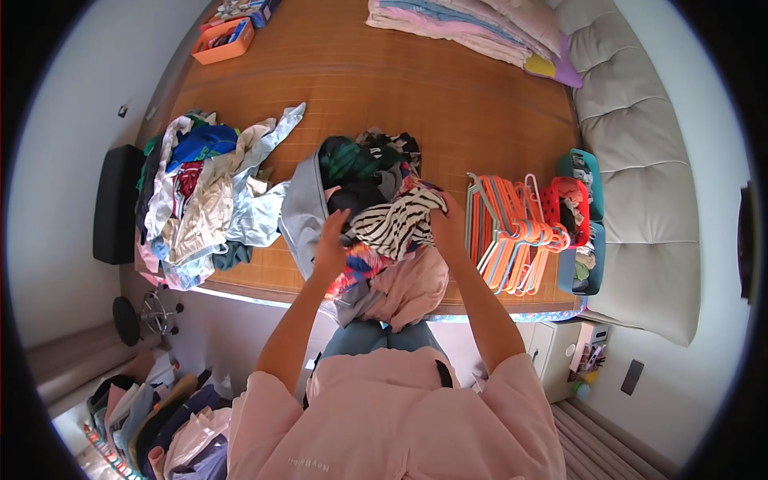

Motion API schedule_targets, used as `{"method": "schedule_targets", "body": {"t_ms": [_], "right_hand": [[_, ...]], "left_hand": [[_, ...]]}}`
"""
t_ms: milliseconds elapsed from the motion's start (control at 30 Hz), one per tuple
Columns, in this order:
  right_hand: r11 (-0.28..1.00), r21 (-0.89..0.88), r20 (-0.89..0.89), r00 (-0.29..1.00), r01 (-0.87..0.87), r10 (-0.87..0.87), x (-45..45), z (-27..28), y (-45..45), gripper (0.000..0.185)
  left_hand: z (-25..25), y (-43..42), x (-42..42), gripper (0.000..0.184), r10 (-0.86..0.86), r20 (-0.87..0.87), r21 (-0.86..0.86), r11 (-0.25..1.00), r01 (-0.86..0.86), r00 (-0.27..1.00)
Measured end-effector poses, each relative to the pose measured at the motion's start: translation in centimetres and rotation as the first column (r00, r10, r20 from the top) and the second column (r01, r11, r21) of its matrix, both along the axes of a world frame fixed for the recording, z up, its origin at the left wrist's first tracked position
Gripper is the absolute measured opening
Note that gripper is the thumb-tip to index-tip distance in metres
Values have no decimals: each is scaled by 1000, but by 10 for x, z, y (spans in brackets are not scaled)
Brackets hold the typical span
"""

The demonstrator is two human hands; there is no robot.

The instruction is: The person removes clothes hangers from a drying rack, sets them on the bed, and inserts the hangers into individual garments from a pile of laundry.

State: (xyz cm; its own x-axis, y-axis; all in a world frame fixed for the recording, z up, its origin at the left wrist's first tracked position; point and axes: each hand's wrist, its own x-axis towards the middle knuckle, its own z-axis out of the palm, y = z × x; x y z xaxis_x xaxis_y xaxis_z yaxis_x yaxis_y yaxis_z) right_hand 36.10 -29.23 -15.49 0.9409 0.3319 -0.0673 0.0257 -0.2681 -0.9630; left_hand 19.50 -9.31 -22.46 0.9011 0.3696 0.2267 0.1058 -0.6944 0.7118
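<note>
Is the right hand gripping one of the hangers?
No, the right hand has hold of the black-and-white striped cloth, while the hangers lie off to its right.

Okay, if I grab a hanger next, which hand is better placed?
Right, I'd say. Your right hand is on the side nearest the hangers, though it seems to grip the striped cloth and would have to let go first. Your left hand is farther off, across that cloth.

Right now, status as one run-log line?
left hand: open at middle clothes pile | right hand: gripping zebra-striped garment | plastic hangers: right of pile | second clothes pile: left
</note>
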Motion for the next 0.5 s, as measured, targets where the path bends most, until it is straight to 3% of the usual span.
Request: {"method": "schedule_targets", "body": {"t_ms": [33,133,167,233,267,300,400,433,467,500], "right_hand": [[996,82,-45,999,20,-16,4,0,3,28],[928,327,-521,854,179,18,2,22,2,30],[938,240,-673,739,249,-24,3,28,-3,29],[926,266,-818,570,267,71,11,33,-16,29],[920,277,-876,466,277,124,13,34,-25,30],[916,337,-861,464,219,206,17,40,-33,29],[945,268,-889,425,186,169,29,49,-48,24],[959,238,-886,439,153,150,34,36,-50,23],[954,254,-836,532,158,134,35,22,-47,21],[949,271,-778,617,162,117,33,15,-39,19]], "left_hand": [[20,-14,4,77,-59,-173,-143,989,34,983],[28,-44,17,83,-78,-149,-26,997,75,986],[30,-50,26,79,-124,-148,51,990,133,981],[1,-56,43,74,-187,54,-380,905,193,981],[-21,-60,46,73,-179,150,-567,790,233,972],[-44,-62,44,61,-212,145,-907,362,215,967],[19,-38,35,45,-117,-74,-997,9,-73,990],[13,-22,29,38,-110,-118,-938,337,-75,987],[4,-2,23,34,-86,-160,-774,629,-71,983],[-18,26,19,34,35,-241,-601,779,-178,970]]}}
